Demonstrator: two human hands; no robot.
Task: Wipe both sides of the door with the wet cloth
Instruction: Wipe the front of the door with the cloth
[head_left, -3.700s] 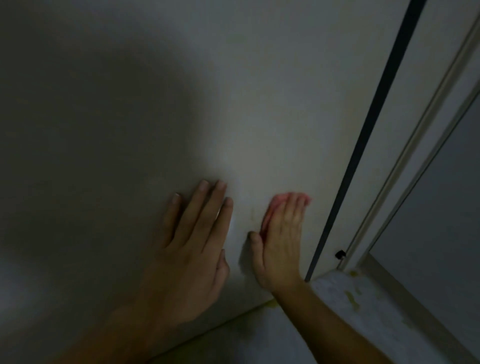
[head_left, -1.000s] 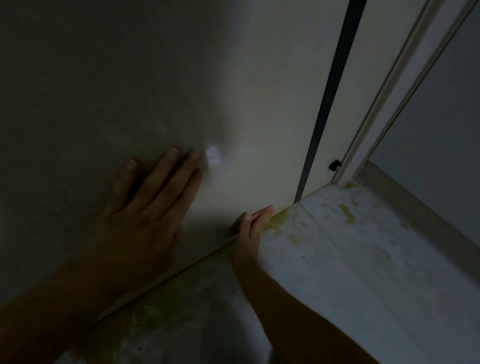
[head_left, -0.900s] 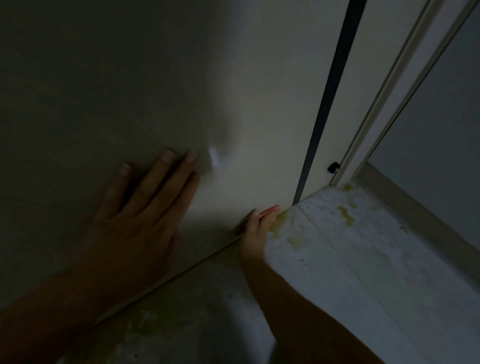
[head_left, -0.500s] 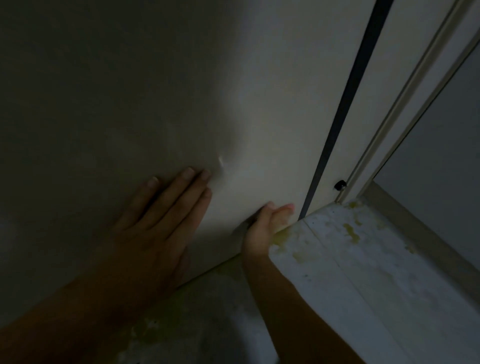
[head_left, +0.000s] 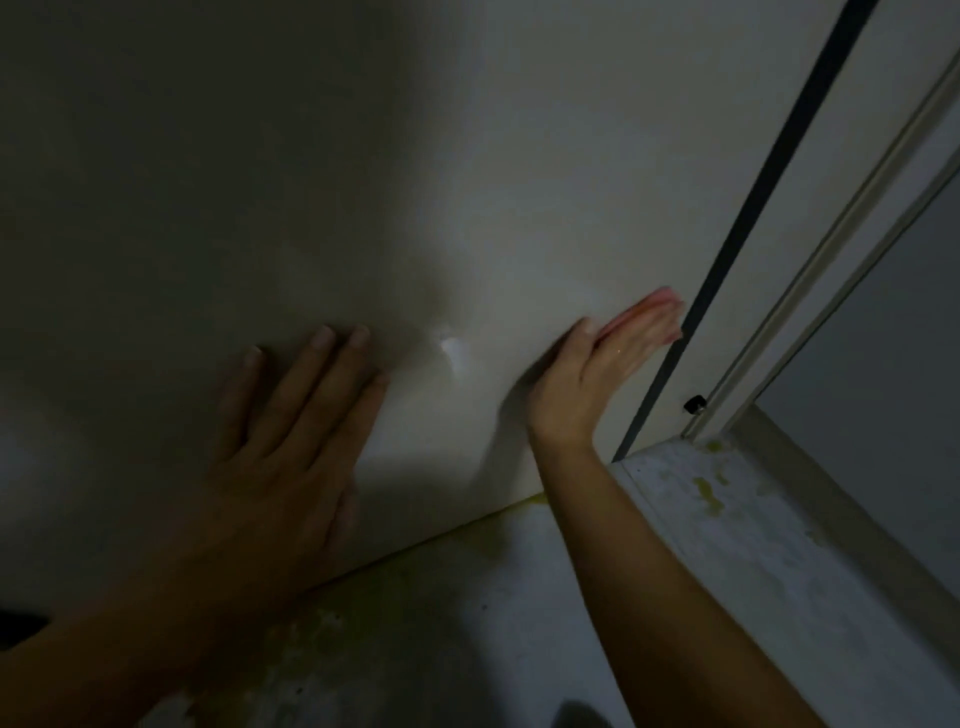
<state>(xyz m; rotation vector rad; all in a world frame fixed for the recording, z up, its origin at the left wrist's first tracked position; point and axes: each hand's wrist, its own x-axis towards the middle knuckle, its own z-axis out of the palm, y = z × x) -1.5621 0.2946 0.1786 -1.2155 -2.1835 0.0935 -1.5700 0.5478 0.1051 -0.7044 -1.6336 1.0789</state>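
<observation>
The pale door (head_left: 519, 156) fills most of the view, dim on its left half. My left hand (head_left: 291, 431) lies flat on its lower part with straight fingers. My right hand (head_left: 597, 374) presses a pink cloth (head_left: 652, 306) flat against the door near its right edge, a little above the bottom. Only the cloth's upper edge shows past my blurred fingertips. A small bright dent or mark (head_left: 451, 347) sits on the door between my hands.
A dark vertical gap (head_left: 727, 249) runs along the door's right edge, with the pale door frame (head_left: 831, 249) beyond it. A small black stop (head_left: 693, 404) sits at the frame's foot. The stained light floor (head_left: 727, 545) spreads below.
My right hand has slid the cloth up from the door's bottom edge to a higher spot near the right edge. My left hand stays flat in place.
</observation>
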